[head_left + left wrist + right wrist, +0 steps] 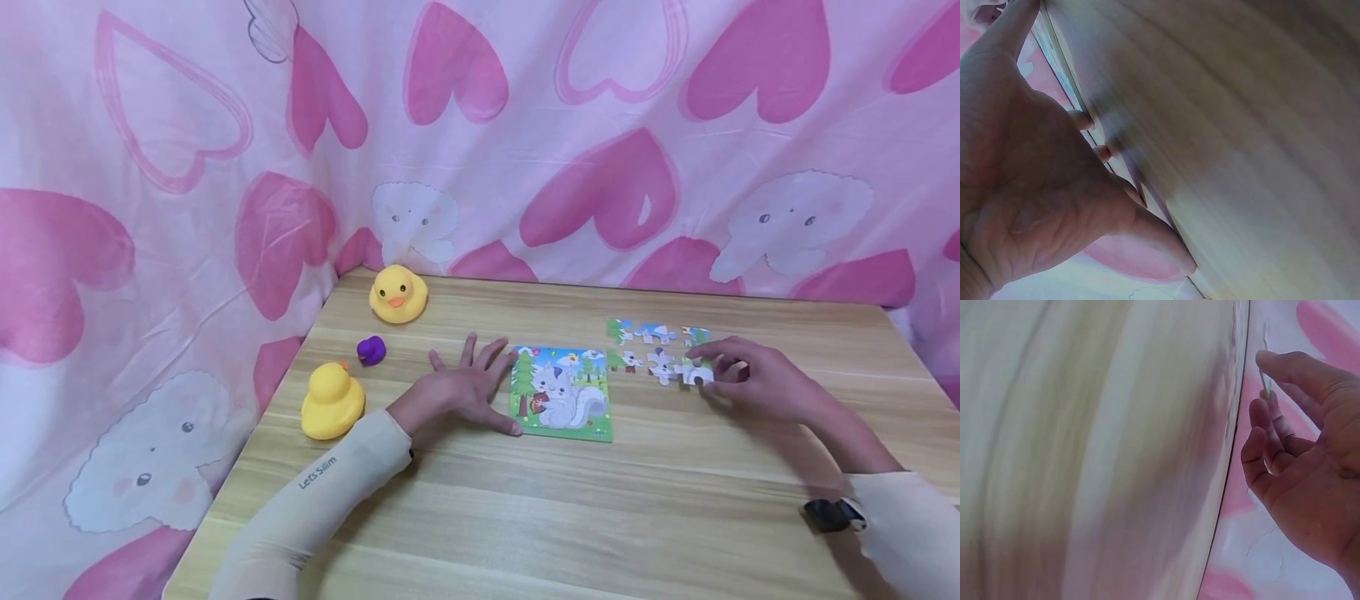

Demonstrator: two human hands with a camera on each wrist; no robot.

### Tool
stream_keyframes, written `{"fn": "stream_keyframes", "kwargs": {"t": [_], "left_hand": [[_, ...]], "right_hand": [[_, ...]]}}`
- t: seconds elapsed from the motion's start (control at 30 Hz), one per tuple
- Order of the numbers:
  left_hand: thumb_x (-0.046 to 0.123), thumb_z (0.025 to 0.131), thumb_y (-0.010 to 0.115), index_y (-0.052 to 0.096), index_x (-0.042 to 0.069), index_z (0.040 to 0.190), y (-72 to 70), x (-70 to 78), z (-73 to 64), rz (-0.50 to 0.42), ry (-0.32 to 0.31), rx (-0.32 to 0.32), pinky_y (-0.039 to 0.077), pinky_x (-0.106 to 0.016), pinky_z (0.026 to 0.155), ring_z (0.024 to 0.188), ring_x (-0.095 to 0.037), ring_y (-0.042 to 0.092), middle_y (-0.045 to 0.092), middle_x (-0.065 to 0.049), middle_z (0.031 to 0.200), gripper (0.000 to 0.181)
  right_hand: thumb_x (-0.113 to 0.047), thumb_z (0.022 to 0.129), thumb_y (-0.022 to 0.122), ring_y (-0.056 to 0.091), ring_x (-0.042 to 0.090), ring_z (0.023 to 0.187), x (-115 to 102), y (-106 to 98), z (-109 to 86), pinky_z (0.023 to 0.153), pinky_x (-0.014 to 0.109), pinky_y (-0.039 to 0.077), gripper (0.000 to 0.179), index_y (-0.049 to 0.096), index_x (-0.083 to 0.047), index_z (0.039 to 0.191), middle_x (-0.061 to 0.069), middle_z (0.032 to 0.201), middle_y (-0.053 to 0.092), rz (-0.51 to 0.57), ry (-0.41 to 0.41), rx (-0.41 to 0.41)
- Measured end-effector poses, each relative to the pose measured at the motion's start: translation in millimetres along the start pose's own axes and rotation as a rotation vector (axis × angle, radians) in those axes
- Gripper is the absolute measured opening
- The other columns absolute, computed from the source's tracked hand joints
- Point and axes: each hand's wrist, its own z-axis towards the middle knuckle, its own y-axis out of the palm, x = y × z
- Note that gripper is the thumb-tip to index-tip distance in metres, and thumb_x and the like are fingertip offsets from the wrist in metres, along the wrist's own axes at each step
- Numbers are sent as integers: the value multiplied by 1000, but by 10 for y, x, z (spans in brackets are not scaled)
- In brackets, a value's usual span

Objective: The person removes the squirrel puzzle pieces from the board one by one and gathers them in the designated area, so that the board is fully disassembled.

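A squirrel picture puzzle (564,393) lies flat on the wooden table, its picture facing up. My left hand (467,388) rests along its left side with fingers spread, thumb at the lower left corner and a fingertip near the upper left one. In the left wrist view, the fingertips (1190,267) are down at the tabletop. My right hand (761,379) pinches a puzzle piece (699,375) between thumb and forefinger, seen edge-on as a thin piece (1265,381) in the right wrist view. Several loose pieces (660,367) lie just left of that hand.
At the table's left side stand two yellow rubber ducks (333,402), one nearer and one by the back edge, with a small purple duck (371,350) between them. A pink heart-patterned curtain (465,167) hangs behind the wooden table (525,525).
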Motion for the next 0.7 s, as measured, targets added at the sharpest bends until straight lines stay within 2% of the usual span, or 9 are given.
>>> {"fn": "stream_keyframes", "kwargs": {"t": [0.3,0.5,0.7], "left_hand": [[91,73,68,-3,40,170,16,-9,4,7,-2,2,-1,-97,106,163,-44,-22,-20,8,179,131],[90,73,69,-2,39,170,15,-1,4,1,2,6,0,-97,105,163,-45,-22,-19,7,179,131],[90,73,69,-2,39,170,15,1,11,4,-1,11,0,-97,106,163,-45,-21,-18,7,179,131]], "right_hand": [[0,88,82,61,0,88,182,-31,17,71,21,57,51,70,-15,136,7,112,65,-48,-1,-18],[-8,92,81,60,2,90,226,-25,48,73,20,55,43,72,-17,133,5,114,66,-39,15,-33],[-11,93,81,60,4,90,269,-45,80,75,20,56,44,72,-18,135,6,117,65,-54,52,-72]]}}
